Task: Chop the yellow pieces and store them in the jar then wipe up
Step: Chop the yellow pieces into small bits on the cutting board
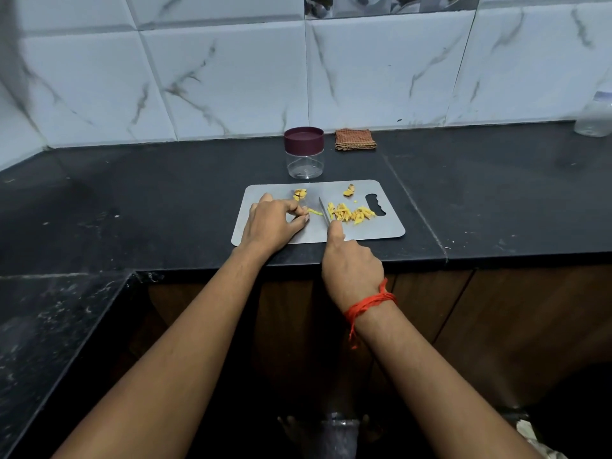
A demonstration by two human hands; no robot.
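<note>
A steel cutting board [381, 228] lies on the black counter. My left hand [273, 223] rests on the board, its curled fingertips pinching a thin yellow strip [315, 212]. My right hand [349, 268] grips a knife [324, 210] by the handle, blade on the board just right of the strip. A heap of chopped yellow pieces [351, 213] lies right of the blade. Uncut yellow pieces sit at the board's far edge, one group [300, 194] above my left hand and another [349, 191] further right. A clear jar [304, 152] with a maroon lid on stands behind the board.
A folded brown checked cloth [355, 139] lies against the tiled wall, right of the jar. A clear plastic bottle [594, 117] stands at the far right. The counter [149, 200] turns an L-corner on the left; wooden cabinet doors are below its front edge.
</note>
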